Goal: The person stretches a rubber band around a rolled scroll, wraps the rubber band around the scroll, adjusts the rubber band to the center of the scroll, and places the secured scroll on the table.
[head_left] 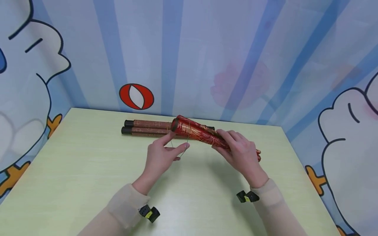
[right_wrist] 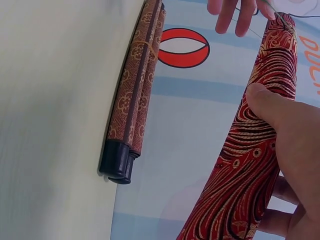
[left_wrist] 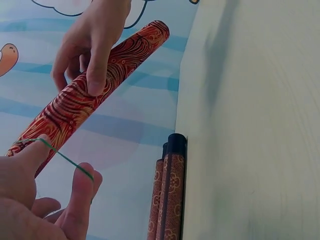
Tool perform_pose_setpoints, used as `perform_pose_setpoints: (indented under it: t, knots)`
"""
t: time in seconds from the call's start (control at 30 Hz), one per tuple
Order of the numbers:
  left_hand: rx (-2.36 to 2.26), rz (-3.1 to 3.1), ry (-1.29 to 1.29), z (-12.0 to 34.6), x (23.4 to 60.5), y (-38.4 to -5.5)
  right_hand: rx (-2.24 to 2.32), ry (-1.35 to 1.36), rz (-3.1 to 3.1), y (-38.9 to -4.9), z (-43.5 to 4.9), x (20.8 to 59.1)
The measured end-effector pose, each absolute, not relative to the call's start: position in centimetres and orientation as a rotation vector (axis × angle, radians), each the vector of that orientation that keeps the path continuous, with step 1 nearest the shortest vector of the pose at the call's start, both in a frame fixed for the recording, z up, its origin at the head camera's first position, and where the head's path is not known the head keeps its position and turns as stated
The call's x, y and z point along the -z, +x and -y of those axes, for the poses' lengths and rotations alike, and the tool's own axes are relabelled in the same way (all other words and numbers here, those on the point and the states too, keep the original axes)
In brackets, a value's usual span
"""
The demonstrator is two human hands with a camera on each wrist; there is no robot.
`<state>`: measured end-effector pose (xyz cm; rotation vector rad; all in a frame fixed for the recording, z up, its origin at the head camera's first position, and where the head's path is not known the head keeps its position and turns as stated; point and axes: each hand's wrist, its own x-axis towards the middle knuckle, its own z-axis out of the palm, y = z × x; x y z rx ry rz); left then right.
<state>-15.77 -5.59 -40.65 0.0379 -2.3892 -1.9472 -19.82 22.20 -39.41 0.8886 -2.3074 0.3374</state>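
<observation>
My hands work apart along one red patterned roll (head_left: 203,134): the right hand (head_left: 243,152) wraps it beyond its middle, thumb on the near side, while the left hand (head_left: 160,155), at the other end, has its index finger and thumb spread to stretch a thin green band (left_wrist: 65,159). The roll hangs tilted above the surface (head_left: 88,170), in front of a pair of brown scrolls (head_left: 150,131) lying side by side near the back edge.

I judge the rolling itself done, since the red piece looks tight along its length, and the brown pair has an orange band (right_wrist: 145,45) around it. The green one isn't settled: part stands off the roll, so seating it or taking it off seems left; I can't tell which.

The red covering looks like brocade, gold and dark swirls on a long cylinder with a dark end; whether two rolls lie together there I can't tell. The brown scrolls carry a fine floral weave and smooth, glossy black end caps (right_wrist: 115,160).
</observation>
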Motion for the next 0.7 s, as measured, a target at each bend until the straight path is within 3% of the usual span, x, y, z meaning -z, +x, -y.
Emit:
perform_pose_setpoints:
  t: [0.7]
  knots:
    - [1.211, 2.409, -0.223, 4.7, 41.8, -15.1, -0.502, 0.852, 2.470, -19.9, -20.9, 39.7]
